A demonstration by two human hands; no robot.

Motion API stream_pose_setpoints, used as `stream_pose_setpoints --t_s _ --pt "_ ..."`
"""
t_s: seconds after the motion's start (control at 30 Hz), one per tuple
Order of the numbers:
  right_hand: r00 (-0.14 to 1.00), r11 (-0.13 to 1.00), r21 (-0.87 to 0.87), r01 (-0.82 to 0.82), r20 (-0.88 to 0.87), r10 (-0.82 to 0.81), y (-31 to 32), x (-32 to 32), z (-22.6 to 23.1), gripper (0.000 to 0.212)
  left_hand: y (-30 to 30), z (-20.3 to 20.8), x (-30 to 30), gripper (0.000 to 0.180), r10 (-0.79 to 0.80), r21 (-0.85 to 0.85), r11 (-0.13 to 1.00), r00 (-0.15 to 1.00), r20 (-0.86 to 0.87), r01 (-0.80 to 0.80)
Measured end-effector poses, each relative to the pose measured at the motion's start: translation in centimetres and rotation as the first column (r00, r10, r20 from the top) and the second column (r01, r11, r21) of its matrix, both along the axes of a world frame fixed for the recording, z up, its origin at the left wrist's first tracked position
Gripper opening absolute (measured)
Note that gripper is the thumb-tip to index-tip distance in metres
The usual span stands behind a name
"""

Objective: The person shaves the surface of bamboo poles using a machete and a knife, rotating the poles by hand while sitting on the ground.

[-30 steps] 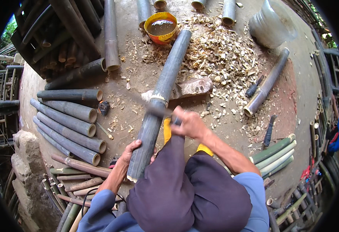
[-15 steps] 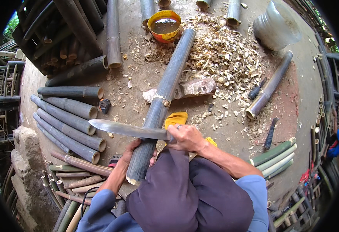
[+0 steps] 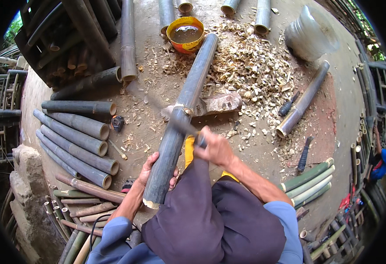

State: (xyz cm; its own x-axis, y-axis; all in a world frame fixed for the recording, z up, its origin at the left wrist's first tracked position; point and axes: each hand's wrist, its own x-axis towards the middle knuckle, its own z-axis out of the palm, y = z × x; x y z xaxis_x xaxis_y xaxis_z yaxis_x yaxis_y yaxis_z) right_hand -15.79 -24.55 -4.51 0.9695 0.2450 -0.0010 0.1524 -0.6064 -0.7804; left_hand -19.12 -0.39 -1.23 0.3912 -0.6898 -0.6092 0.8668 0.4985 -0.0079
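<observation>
A long dark bamboo pole [image 3: 194, 79] slants away from my lap, resting across a short wooden block [image 3: 223, 103]. My left hand [image 3: 150, 170] is wrapped round its near part, fingers showing on both sides, just above the pale cut end. In my right hand [image 3: 215, 148] is a machete [image 3: 180, 124], gripped by its dark handle. The blade, smeared by motion, points up and to the left and crosses in front of the pole just below its pale ring-like joint. Part of my yellow boot [image 3: 189, 152] shows beneath the right hand.
Wood chips [image 3: 254, 70] are heaped beyond the block, beside a yellow bowl of liquid [image 3: 186, 34]. Cut bamboo tubes [image 3: 76, 145] lie at left. A tape measure [image 3: 117, 122] sits near them. At right are a dark-handled tool [image 3: 305, 154], a bamboo piece [image 3: 305, 99] and a translucent container [image 3: 311, 35].
My right hand has lifted slightly and swung the machete's tip up and away, from lying level across the pole. My left hand still holds the pole's near part.
</observation>
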Motion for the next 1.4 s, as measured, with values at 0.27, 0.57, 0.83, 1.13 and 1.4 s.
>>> stream_pose_setpoints --t_s 0.27,0.57,0.83,1.13,1.4 --pt "0.986 0.987 -0.083 0.138 -0.077 -0.145 -1.0 1.9 -1.0 0.031 -0.6 0.1 1.4 0.073 -0.026 -0.014 1.000 0.994 0.103 0.027" --pt "0.991 0.996 -0.029 -0.085 0.104 0.088 0.8 -0.2 1.9 0.035 0.0 0.2 1.2 0.055 -0.003 0.026 1.000 0.996 0.090 0.001" --pt "0.993 0.980 -0.179 -0.091 0.053 0.102 -1.1 0.9 0.2 0.040 0.4 0.0 1.1 0.057 -0.239 0.340 0.926 0.954 0.184 0.166" --pt "0.995 0.986 -0.164 -0.039 -0.102 0.023 -0.9 1.6 -0.8 0.032 0.8 -0.5 1.5 0.058 -0.273 0.407 0.897 0.942 0.196 0.175" --pt "0.805 0.611 0.600 0.517 -0.096 -0.586 -6.1 0.9 2.3 0.021 -1.6 -0.4 3.7 0.078 -0.348 0.559 0.829 0.751 0.561 -0.033"
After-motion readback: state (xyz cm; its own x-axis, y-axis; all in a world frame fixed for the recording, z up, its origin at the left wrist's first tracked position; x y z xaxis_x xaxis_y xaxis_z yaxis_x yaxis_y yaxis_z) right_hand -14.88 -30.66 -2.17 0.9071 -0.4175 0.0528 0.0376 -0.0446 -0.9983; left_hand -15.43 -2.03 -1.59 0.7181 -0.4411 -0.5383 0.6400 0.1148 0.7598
